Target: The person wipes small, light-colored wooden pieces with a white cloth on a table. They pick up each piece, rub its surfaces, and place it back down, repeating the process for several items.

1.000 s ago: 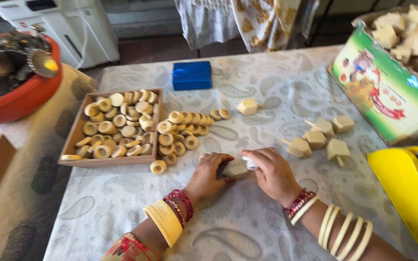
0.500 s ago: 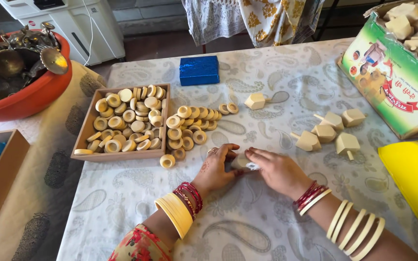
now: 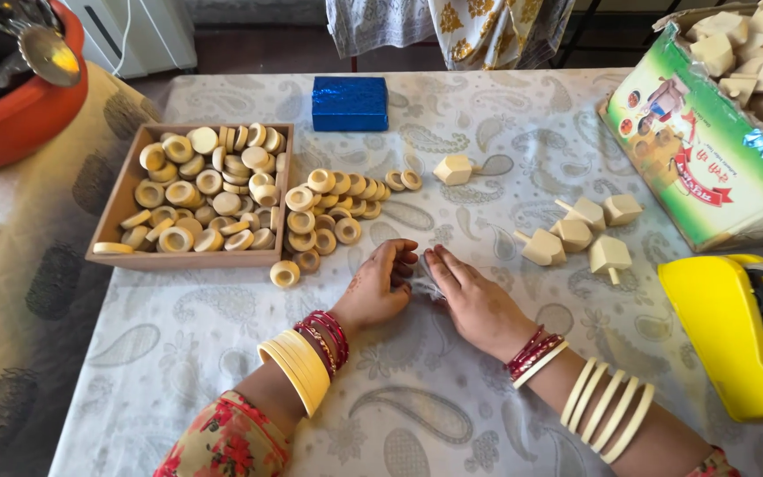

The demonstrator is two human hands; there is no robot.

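A small pale piece (image 3: 423, 281) (mostly hidden) is pinched between the left hand (image 3: 380, 287) and right hand (image 3: 477, 300) at centre frame; four wooden spinning tops (image 3: 576, 237) lie right, loose wooden rings (image 3: 333, 208) and a full tray (image 3: 121, 199) left

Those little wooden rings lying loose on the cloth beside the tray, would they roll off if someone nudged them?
Probably not far: the loose rings lie flat on the tablecloth, so a nudge would likely slide them. One tipped on edge could roll, being round. They look like small solid wood, so likely light, stiff and not fragile.
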